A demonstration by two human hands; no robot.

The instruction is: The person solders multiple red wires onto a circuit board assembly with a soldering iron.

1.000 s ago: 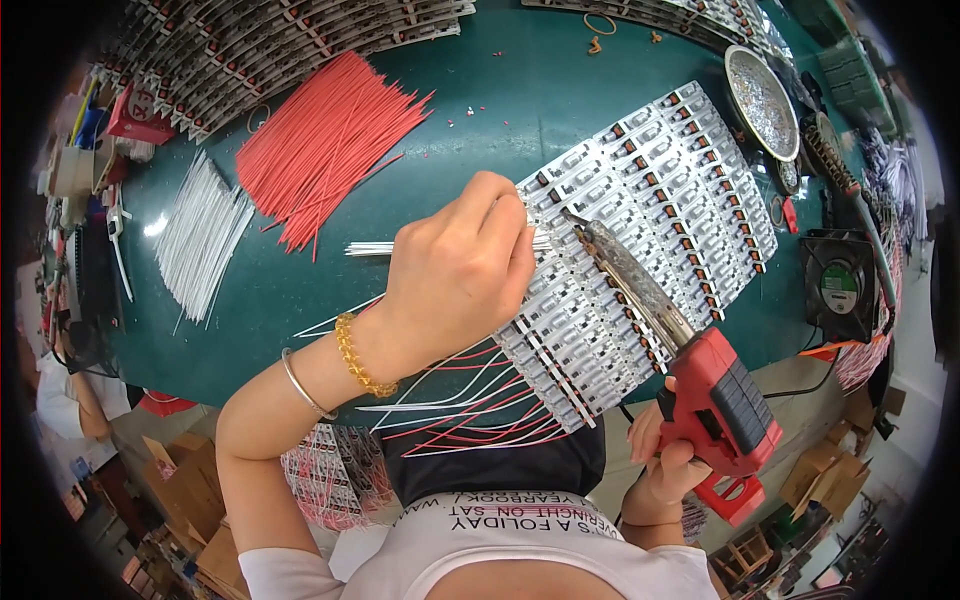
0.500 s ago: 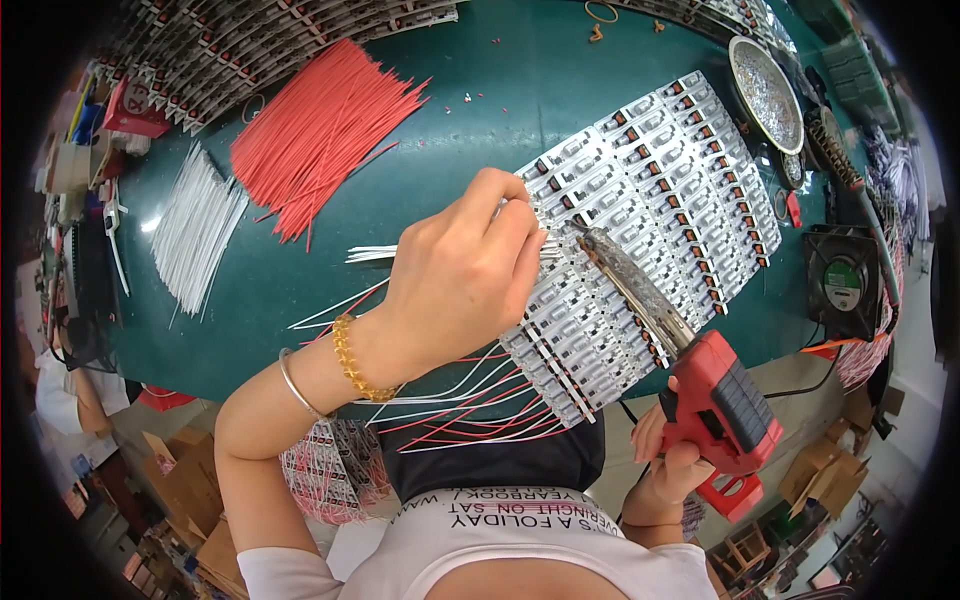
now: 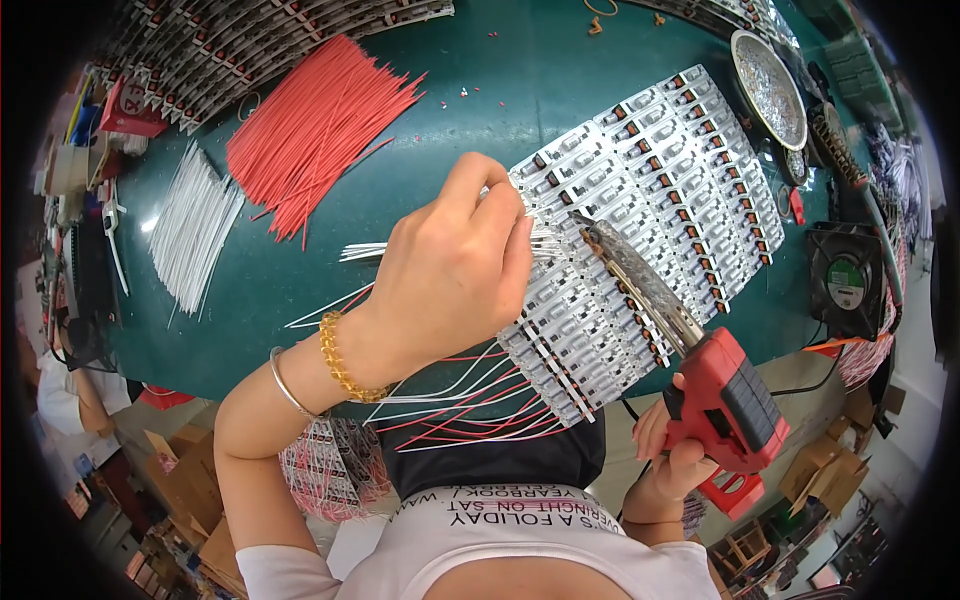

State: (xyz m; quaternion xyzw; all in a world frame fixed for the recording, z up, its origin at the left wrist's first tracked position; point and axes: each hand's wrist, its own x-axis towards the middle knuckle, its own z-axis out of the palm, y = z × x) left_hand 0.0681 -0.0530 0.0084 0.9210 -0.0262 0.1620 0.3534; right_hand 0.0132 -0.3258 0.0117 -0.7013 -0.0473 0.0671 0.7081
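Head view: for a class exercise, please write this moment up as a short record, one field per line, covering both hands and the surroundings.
Left hand: holding several white wires at the board panel
Right hand: gripping a red-and-black soldering gun
Gun tip: over the panel; contact unclear
Left of panel: red wire pile, white wire pile
Right of panel: black fan
Surface: green table
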